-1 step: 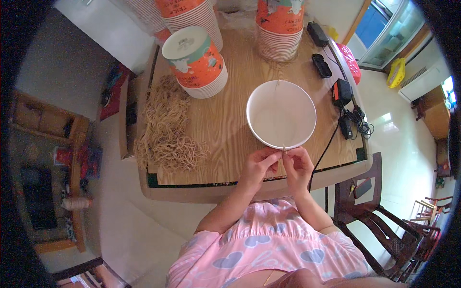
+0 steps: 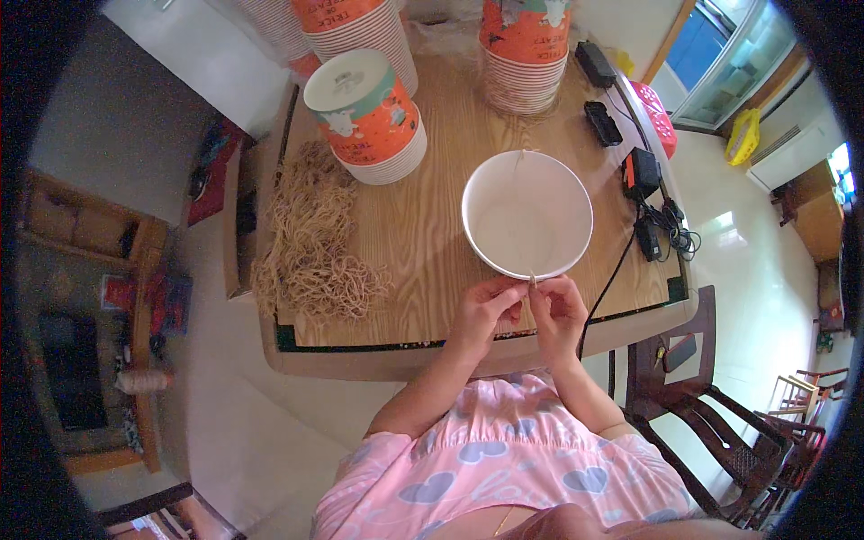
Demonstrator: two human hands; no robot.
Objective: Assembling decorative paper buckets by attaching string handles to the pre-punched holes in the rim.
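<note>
A white paper bucket stands open-side up on the table in front of me. A short bit of tan twine shows at its near rim, and another piece shows at the far rim. My left hand and my right hand meet just below the near rim, both closed in a pinch on the twine, fingertips nearly touching. My fingers partly hide the twine. To the left lies a loose, tangled heap of tan twine strands.
Upside-down orange-and-green paper buckets are nested behind the heap. More stacks stand at the back. Along the right edge of the wooden table lie black power adapters and cables. A dark wooden chair is at right.
</note>
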